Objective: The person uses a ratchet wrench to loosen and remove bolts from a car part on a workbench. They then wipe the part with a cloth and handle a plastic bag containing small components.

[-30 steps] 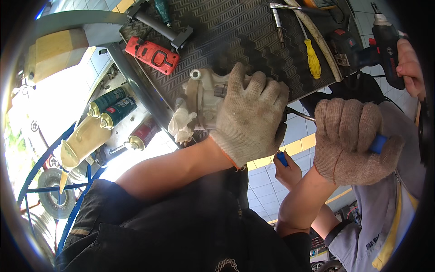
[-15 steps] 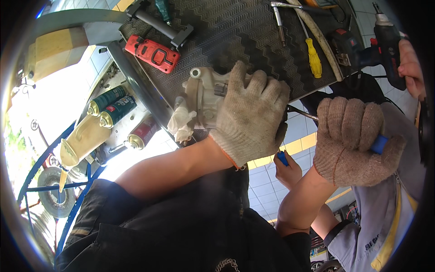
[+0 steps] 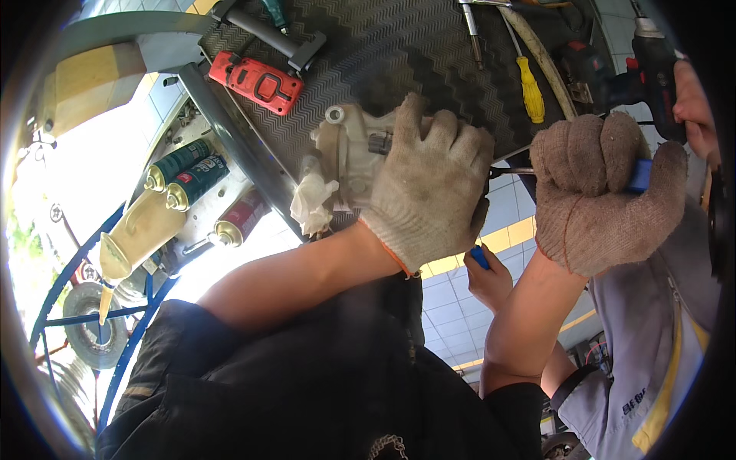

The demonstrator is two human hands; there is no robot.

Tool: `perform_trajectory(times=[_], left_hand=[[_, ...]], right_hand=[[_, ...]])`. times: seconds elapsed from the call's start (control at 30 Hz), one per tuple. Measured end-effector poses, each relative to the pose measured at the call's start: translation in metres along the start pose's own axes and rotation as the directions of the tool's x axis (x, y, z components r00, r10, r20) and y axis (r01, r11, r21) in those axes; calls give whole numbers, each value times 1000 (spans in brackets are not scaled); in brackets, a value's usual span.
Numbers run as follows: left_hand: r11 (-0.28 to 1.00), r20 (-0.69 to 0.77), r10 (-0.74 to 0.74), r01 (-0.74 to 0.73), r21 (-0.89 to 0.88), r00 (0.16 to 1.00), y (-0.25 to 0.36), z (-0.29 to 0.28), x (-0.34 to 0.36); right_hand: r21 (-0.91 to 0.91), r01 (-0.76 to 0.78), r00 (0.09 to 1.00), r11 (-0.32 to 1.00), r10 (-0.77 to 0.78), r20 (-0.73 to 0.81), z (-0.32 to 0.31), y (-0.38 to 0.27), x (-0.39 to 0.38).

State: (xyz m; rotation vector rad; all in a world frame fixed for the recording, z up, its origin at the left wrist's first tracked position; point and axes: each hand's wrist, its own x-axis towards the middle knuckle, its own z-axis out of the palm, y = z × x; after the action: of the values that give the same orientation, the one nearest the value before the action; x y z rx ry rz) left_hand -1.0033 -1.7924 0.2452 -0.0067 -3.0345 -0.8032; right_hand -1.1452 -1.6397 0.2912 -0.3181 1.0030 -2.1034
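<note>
My left hand point(image 3: 429, 188), in a knitted grey glove, grips a cast metal housing point(image 3: 349, 157) at the mat's near edge, fingers curled over its right part. A crumpled white rag or paper point(image 3: 313, 203) sits at the housing's left side. My right hand point(image 3: 598, 199), in a browner glove, is closed around the blue handle point(image 3: 640, 176) of a tool. Its thin metal shaft point(image 3: 520, 171) runs left toward the housing, where my left hand hides whatever it meets.
Ribbed mat point(image 3: 383, 46) carries a red tool point(image 3: 253, 82), grey puller-like tool point(image 3: 267, 34), yellow screwdriver point(image 3: 530, 92), ratchet point(image 3: 471, 38) and hose point(image 3: 548, 61). Left tray holds spray cans point(image 3: 195, 180). A co-worker's hands show, one at a drill point(image 3: 692, 111), one holding something blue point(image 3: 487, 280).
My right hand has risen, bringing the shaft closer to horizontal. My left hand and the housing have shifted slightly upward in view, still together.
</note>
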Motion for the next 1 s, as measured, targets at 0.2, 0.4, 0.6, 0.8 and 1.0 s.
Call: perform_trajectory(times=[0.2,0.4,0.6,0.8,1.0], left_hand=[[1000,60,-10,10,11,998,1,-4,2],[1000,-19,-17,17,21,1000,1,2,1],[987,3,-20,19,158,1000,0,7,2],[999,-42,-18,19,30,999,0,4,0],[1000,-82,-16,16,-4,997,-1,6,0]], right_hand=[[318,-101,990,943,62,130,-10,14,32],[-41,3,924,999,13,383,-16,11,-3],[-355,-19,1000,935,19,-3,19,-15,-70],[-396,56,998,916,-63,-4,20,4,-81],[-231,110,994,967,-105,33,9,14,-56]])
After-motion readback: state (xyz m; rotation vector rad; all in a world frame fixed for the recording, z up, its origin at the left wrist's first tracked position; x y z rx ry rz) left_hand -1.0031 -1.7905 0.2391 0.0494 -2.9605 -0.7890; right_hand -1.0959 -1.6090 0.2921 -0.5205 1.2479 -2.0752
